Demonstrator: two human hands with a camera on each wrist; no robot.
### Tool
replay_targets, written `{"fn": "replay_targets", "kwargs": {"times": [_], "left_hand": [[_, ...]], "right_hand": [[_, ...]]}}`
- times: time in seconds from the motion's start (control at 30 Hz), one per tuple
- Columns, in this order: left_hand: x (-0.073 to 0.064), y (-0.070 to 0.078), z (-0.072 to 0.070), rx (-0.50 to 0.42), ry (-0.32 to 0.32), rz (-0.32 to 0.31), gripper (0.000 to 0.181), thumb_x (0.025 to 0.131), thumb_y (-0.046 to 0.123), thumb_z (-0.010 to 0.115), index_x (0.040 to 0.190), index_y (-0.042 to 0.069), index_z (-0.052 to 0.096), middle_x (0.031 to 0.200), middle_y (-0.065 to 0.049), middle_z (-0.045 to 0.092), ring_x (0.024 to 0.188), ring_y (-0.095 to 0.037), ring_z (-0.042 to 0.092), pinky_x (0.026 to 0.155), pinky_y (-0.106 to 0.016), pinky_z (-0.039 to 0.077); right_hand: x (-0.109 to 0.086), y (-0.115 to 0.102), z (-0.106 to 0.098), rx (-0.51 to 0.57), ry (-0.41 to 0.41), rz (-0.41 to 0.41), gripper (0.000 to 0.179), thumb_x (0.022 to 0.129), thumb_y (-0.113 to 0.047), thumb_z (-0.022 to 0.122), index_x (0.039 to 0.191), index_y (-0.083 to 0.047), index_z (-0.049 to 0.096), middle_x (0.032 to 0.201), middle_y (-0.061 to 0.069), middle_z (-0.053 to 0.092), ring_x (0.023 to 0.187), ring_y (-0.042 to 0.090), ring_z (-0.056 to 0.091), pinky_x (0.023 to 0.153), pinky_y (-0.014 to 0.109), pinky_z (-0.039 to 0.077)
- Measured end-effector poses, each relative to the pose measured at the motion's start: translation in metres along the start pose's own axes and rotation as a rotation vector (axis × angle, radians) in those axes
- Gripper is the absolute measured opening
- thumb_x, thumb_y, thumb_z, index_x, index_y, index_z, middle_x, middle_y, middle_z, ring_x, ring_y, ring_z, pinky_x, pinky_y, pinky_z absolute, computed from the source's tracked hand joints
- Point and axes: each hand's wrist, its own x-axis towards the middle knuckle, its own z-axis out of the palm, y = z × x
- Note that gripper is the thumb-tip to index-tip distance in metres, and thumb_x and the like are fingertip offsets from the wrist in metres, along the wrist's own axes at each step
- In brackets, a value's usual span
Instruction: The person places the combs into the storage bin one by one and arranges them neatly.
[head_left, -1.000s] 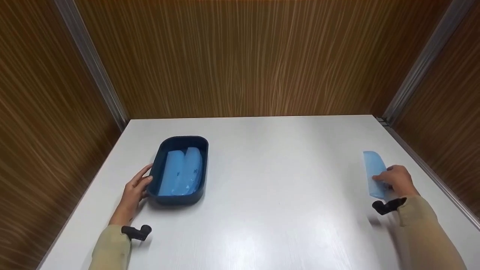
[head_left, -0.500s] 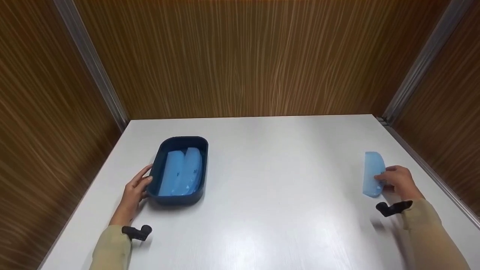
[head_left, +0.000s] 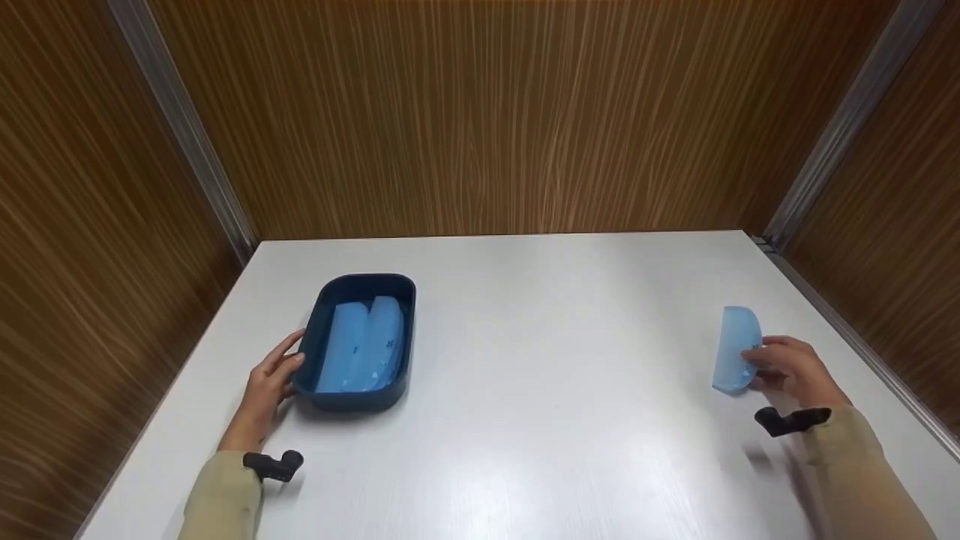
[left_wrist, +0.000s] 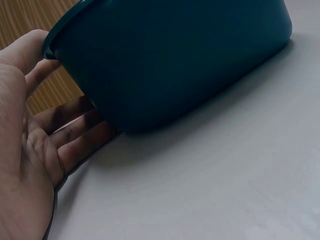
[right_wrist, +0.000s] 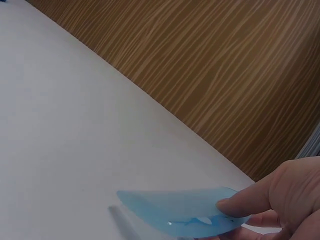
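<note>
In the head view, a dark blue rounded box point(head_left: 353, 401) stands on the left part of the white table. Inside it, two light blue curved pieces point(head_left: 345, 345) lie side by side lengthwise, with small dark marks. My left hand point(head_left: 262, 390) touches the box's left wall with extended fingers; the left wrist view has the thumb by the rim and other fingertips lower on the outside. At the far right, my right hand point(head_left: 796, 369) pinches a thin, translucent light blue curved piece point(head_left: 733, 345) between thumb and fingers. In the right wrist view, this curved piece point(right_wrist: 175, 205) appears above the table.
The white table point(head_left: 555, 337) spreads between the box and my right hand. Wood-grain panels point(head_left: 480, 112) close off the back and both sides, with metal posts point(head_left: 840, 120) at the corners. Each wrist carries a small black camera mount point(head_left: 791, 421).
My right hand has shifted slightly and the curved piece in it has turned, its near end swinging left. Left hand and box stay in place.
</note>
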Motion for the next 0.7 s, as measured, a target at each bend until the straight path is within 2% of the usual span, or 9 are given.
{"fn": "replay_targets", "kwargs": {"times": [0.13, 0.3, 0.4, 0.53, 0.7], "left_hand": [[0.000, 0.001, 0.000, 0.002, -0.001, 0.006, 0.048, 0.083, 0.040, 0.050, 0.129, 0.034, 0.036, 0.122, -0.012, 0.043, 0.107, -0.024, 0.044, 0.075, -0.032, 0.042], [0.001, 0.001, 0.000, -0.005, -0.001, 0.013, 0.049, 0.083, 0.041, 0.051, 0.129, 0.034, 0.036, 0.123, -0.012, 0.043, 0.107, -0.024, 0.045, 0.075, -0.032, 0.043], [0.000, 0.001, 0.000, 0.002, -0.001, 0.012, 0.049, 0.083, 0.041, 0.050, 0.129, 0.034, 0.036, 0.122, -0.013, 0.044, 0.107, -0.023, 0.045, 0.075, -0.032, 0.043], [0.000, 0.000, 0.000, 0.001, -0.001, 0.015, 0.049, 0.083, 0.040, 0.050, 0.130, 0.032, 0.035, 0.121, -0.014, 0.044, 0.106, -0.024, 0.046, 0.074, -0.031, 0.043], [0.000, 0.000, 0.000, -0.007, 0.002, 0.020, 0.049, 0.084, 0.038, 0.050, 0.130, 0.032, 0.035, 0.122, -0.014, 0.043, 0.105, -0.025, 0.047, 0.073, -0.031, 0.044]], "right_hand": [[-0.004, 0.000, 0.004, 0.072, -0.022, -0.008, 0.077, 0.077, -0.039, 0.060, 0.135, -0.015, 0.013, 0.135, 0.016, 0.015, 0.112, 0.032, 0.035, 0.090, 0.057, 0.020], [-0.003, -0.005, 0.008, 0.140, -0.015, 0.056, 0.074, 0.075, -0.037, 0.063, 0.131, -0.019, 0.019, 0.131, 0.012, 0.019, 0.107, 0.029, 0.039, 0.087, 0.044, 0.033], [0.002, -0.008, 0.012, 0.129, -0.004, 0.067, 0.075, 0.074, -0.035, 0.065, 0.131, -0.016, 0.020, 0.130, 0.012, 0.019, 0.105, 0.028, 0.039, 0.083, 0.036, 0.038], [0.006, -0.008, 0.018, 0.085, -0.001, 0.026, 0.076, 0.075, -0.035, 0.064, 0.132, -0.014, 0.018, 0.134, 0.016, 0.017, 0.102, 0.025, 0.044, 0.080, 0.034, 0.040], [0.010, -0.013, 0.027, 0.046, 0.005, 0.019, 0.082, 0.075, -0.033, 0.065, 0.135, -0.013, 0.013, 0.136, 0.019, 0.015, 0.099, 0.024, 0.046, 0.078, 0.031, 0.042]]}}
